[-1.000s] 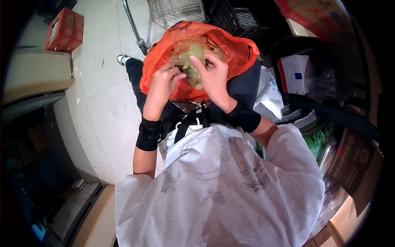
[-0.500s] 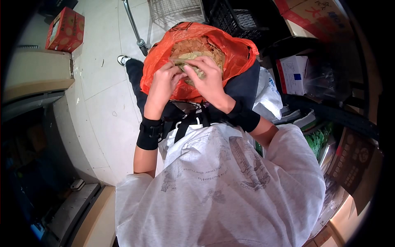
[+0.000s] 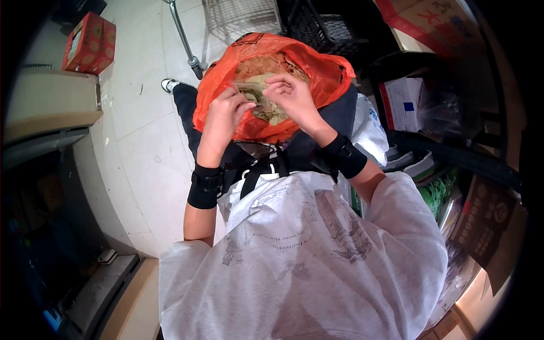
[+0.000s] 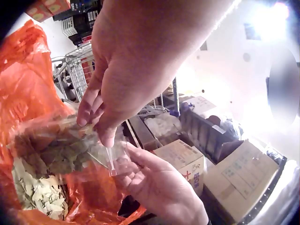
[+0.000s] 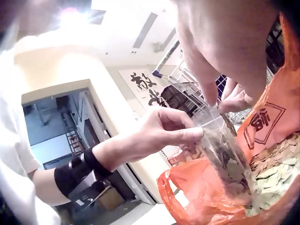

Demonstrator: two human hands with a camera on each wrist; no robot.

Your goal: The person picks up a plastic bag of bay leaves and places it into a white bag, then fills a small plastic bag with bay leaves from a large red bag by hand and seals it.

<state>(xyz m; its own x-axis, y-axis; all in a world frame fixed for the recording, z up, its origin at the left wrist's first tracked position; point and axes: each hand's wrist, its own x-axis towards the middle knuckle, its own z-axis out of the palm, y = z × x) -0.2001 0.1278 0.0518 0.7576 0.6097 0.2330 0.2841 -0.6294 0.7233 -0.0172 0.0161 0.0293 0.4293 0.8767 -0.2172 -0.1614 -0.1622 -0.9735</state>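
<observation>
A clear zip bag [image 4: 61, 150] with dried leaves inside hangs over a large red plastic bag [image 3: 331, 71] on the person's lap. My left hand [image 3: 225, 113] pinches its edge near the mouth between thumb and fingers. Opposite, my right hand [image 3: 296, 105] has its thumb and fingertips at the other side of the mouth, holding that edge. In the right wrist view the clear bag slants down, its lower end over loose dried leaves [image 5: 276, 178], pale green and brown, that fill the red bag.
A metal cart [image 3: 243, 14] and a black plastic crate [image 3: 331, 25] stand beyond the red bag. Shelving with boxes, including a white one [image 3: 405, 102], is at the right. A red carton [image 3: 90, 42] stands at the far left.
My right hand came down with a pale leaf to the clear bag's mouth, then drew slightly right. The leaf no longer shows in its fingers. My left hand stayed nearly still.
</observation>
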